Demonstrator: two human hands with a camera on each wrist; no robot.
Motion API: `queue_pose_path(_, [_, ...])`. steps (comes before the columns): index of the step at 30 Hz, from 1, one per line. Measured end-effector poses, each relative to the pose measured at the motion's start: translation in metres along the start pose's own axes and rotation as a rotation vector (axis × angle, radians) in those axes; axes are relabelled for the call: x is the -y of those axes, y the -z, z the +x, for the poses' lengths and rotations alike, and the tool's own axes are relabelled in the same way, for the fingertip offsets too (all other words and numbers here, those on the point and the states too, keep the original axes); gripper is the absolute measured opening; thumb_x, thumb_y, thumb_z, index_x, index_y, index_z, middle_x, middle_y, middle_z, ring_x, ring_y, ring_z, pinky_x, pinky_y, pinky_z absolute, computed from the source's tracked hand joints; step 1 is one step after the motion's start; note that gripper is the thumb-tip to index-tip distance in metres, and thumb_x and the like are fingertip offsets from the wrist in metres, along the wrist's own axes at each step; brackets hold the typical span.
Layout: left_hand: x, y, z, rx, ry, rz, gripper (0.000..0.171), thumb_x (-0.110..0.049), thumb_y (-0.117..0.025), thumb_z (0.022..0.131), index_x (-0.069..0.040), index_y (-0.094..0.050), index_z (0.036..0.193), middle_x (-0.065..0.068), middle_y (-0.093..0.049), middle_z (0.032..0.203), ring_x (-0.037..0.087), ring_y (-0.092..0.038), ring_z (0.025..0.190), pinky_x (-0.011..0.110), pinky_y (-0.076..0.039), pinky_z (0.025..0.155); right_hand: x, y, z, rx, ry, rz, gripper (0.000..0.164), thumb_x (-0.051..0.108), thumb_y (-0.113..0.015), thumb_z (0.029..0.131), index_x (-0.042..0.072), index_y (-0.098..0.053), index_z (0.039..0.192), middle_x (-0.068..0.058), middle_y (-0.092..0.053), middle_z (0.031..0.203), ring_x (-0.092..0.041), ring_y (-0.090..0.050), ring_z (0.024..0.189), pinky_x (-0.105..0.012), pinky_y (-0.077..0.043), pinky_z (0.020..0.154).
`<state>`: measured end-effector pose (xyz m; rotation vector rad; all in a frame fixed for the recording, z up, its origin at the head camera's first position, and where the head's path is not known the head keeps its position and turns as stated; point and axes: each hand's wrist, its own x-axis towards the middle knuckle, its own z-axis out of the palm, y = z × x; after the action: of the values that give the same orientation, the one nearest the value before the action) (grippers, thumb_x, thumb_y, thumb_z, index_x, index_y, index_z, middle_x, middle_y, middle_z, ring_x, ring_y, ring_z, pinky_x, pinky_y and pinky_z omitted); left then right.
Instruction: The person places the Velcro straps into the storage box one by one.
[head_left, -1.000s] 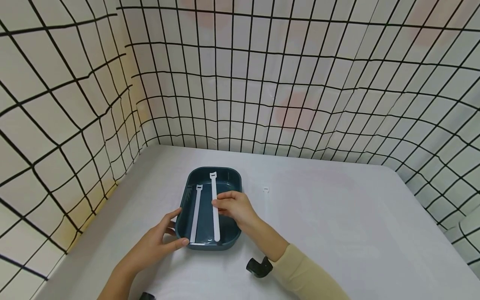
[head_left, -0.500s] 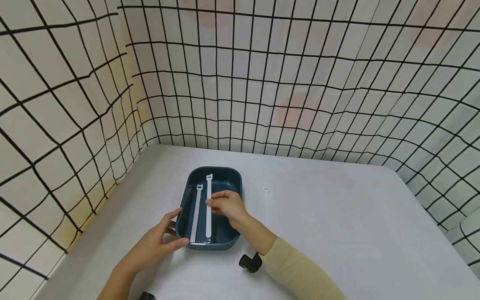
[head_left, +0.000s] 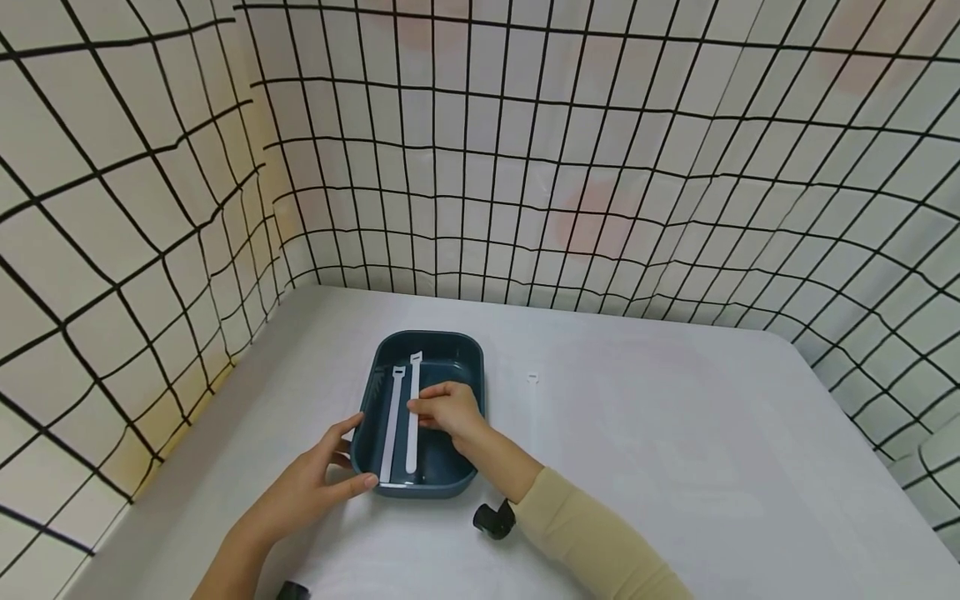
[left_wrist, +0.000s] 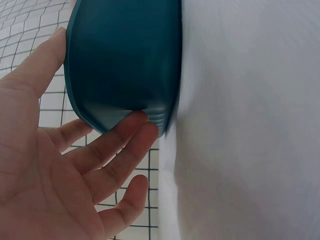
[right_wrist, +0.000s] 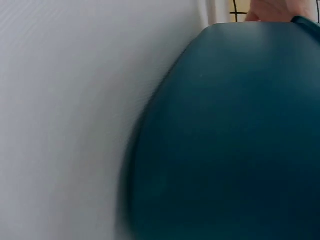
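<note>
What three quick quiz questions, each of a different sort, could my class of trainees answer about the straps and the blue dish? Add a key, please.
1. True or false: the left-hand grip touches the blue dish.
2. In the head view, how many white straps show within the dish's outline? A) one B) two C) four
3. Fill in: in the head view, the strap in the right-hand grip is to the ____ of the other one in the dish.

Key: 1. True; 2. B; 3. right.
</note>
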<state>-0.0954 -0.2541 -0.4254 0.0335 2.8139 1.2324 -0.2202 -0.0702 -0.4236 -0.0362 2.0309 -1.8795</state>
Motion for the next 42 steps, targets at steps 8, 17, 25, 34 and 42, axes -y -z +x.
queue_pose_path(8, [0.0,0.0,0.0,-0.01,0.003,-0.016,0.088,-0.045,-0.077,0.081,-0.017,-0.031,0.151,0.008,-0.06,0.112,0.022,-0.057,0.099,0.044,-0.048,0.078,0.0,-0.002,0.002,0.001,-0.059,-0.016,0.022,0.001,-0.076,0.083,-0.005,-0.062,0.099,-0.011,-0.066,0.085,-0.013,-0.062,0.065,-0.027,-0.055,0.066])
queue_pose_path(17, [0.0,0.001,0.001,-0.011,-0.003,-0.015,0.088,-0.045,-0.077,0.081,-0.018,-0.031,0.151,0.008,-0.06,0.113,0.022,-0.056,0.1,0.043,-0.047,0.078,0.002,-0.007,0.006,-0.037,-0.123,-0.085,0.019,-0.001,-0.077,0.08,-0.004,-0.062,0.093,-0.009,-0.063,0.075,-0.011,-0.059,0.058,-0.023,-0.053,0.06])
queue_pose_path(25, [0.0,-0.002,0.002,-0.014,0.011,-0.043,0.089,-0.043,-0.079,0.08,-0.017,-0.032,0.151,0.009,-0.061,0.11,0.023,-0.057,0.097,0.04,-0.048,0.075,0.001,-0.01,0.013,-0.085,-0.143,-0.243,0.017,-0.003,-0.077,0.079,-0.002,-0.06,0.08,-0.008,-0.06,0.065,-0.007,-0.053,0.045,-0.017,-0.047,0.047])
queue_pose_path(34, [0.0,-0.001,0.0,-0.016,0.009,-0.043,0.089,-0.043,-0.078,0.081,-0.018,-0.031,0.151,0.009,-0.061,0.11,0.023,-0.057,0.097,0.038,-0.048,0.073,-0.005,-0.015,0.015,-0.088,-0.098,-0.399,0.018,-0.001,-0.079,0.078,0.0,-0.061,0.073,-0.008,-0.061,0.061,-0.008,-0.055,0.043,-0.018,-0.048,0.047])
queue_pose_path(42, [0.001,-0.001,0.001,-0.01,0.007,-0.039,0.088,-0.043,-0.078,0.081,-0.018,-0.031,0.151,0.008,-0.06,0.111,0.023,-0.057,0.099,0.04,-0.048,0.075,-0.007,-0.018,0.018,-0.097,-0.047,-0.535,0.02,0.003,-0.08,0.078,0.003,-0.064,0.066,-0.005,-0.06,0.052,-0.008,-0.058,0.042,-0.018,-0.047,0.045])
